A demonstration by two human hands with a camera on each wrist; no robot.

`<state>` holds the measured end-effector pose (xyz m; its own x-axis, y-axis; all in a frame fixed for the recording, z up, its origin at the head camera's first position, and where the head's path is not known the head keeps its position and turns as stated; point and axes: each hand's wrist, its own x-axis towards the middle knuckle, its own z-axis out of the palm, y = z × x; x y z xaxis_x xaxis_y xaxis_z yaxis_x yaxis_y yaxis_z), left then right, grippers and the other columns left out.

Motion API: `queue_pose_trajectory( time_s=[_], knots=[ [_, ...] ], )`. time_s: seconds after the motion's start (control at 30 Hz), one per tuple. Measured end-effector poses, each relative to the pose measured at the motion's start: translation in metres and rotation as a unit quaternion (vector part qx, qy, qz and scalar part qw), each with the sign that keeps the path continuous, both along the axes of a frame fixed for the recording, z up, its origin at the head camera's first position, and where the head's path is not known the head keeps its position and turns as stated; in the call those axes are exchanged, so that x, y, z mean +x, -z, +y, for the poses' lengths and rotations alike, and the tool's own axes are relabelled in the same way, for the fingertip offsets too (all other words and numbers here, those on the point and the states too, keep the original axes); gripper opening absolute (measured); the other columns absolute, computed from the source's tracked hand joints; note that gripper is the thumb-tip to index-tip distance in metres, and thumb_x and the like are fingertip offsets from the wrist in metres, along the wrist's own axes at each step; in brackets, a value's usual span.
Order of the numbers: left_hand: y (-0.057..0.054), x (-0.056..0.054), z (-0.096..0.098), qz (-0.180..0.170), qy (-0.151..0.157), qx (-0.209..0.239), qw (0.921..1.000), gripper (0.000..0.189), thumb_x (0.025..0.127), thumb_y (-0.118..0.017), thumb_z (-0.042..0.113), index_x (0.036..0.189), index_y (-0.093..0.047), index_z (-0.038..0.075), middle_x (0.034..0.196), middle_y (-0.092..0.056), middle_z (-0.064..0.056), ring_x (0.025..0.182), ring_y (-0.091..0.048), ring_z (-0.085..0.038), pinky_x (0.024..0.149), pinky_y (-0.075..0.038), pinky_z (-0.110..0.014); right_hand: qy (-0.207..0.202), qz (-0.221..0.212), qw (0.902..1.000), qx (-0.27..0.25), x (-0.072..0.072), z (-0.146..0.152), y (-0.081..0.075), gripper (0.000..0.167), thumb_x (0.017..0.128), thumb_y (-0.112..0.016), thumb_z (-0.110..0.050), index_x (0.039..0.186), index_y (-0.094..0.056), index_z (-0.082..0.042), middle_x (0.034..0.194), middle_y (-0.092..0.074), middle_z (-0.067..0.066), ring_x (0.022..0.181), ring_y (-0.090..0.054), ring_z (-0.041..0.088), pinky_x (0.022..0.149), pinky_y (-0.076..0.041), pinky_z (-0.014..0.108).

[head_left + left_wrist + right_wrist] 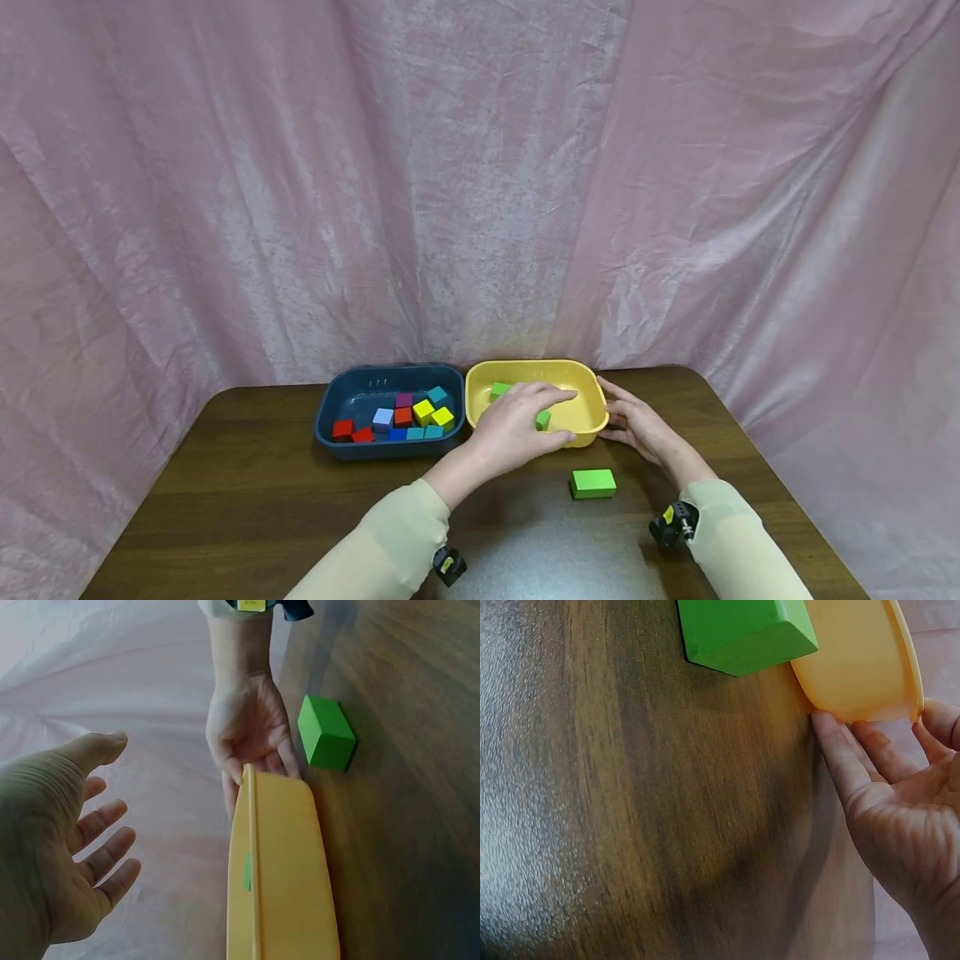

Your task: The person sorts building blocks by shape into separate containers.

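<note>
My left hand (512, 427) is raised over the left part of a yellow tray (585, 400), thumb and fingers spread apart with nothing between them. Two green blocks, one at the back (500, 388) and one partly behind the hand (543, 420), lie in that tray. At the tray's right end, my right hand (647, 429) touches the outer wall with extended fingertips; the right wrist view shows the contact at the yellow wall (862, 660). A larger green block (593, 483) lies on the table in front of the tray, between the two forearms.
Left of the yellow tray, almost against it, stands a dark blue tray (390, 451) holding several red, yellow, blue, teal and purple cubes. Both trays stand at the back of the brown wooden table (247, 492). A pink curtain (480, 183) hangs behind it.
</note>
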<state>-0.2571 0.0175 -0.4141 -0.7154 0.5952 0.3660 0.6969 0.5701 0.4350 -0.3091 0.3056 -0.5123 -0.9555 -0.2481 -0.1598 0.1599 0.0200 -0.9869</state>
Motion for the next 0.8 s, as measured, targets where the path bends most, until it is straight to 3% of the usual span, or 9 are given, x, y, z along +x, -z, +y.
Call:
queue_pose_trajectory(
  time_s=[0.37,0.67,0.8],
  knots=[
    [0.013,0.012,0.010,-0.028,0.014,-0.028,0.9991,0.055,0.092,-0.073,0.051,0.142,-0.064,0.028,0.136,-0.063,0.006,0.126,-0.056,-0.016,0.102,-0.048,-0.035,-0.004,0.005,1.0000,-0.001,0.001,0.000,-0.001,0.065,0.108,-0.038,-0.009,0.166,-0.010,-0.016,0.156,-0.031,0.030,0.118,-0.061,0.023,0.099,-0.053,0.044],
    [0.044,0.012,0.018,-0.027,0.012,-0.089,0.9955,0.053,0.090,-0.076,0.049,0.137,-0.068,0.028,0.126,-0.067,0.010,0.113,-0.063,-0.010,0.085,-0.054,-0.028,-0.004,0.006,0.9999,0.008,0.001,-0.001,-0.001,0.064,0.109,-0.037,-0.009,0.166,-0.010,-0.016,0.155,-0.030,0.030,0.126,-0.056,0.033,0.100,-0.052,0.046],
    [0.057,0.012,0.019,-0.033,-0.002,-0.107,0.9936,0.052,0.089,-0.076,0.049,0.136,-0.069,0.028,0.129,-0.067,0.011,0.117,-0.062,-0.011,0.087,-0.054,-0.029,0.000,0.004,1.0000,0.005,0.001,-0.001,-0.001,0.065,0.108,-0.038,-0.009,0.166,-0.010,-0.016,0.154,-0.032,0.030,0.123,-0.058,0.030,0.098,-0.053,0.045]
  ],
)
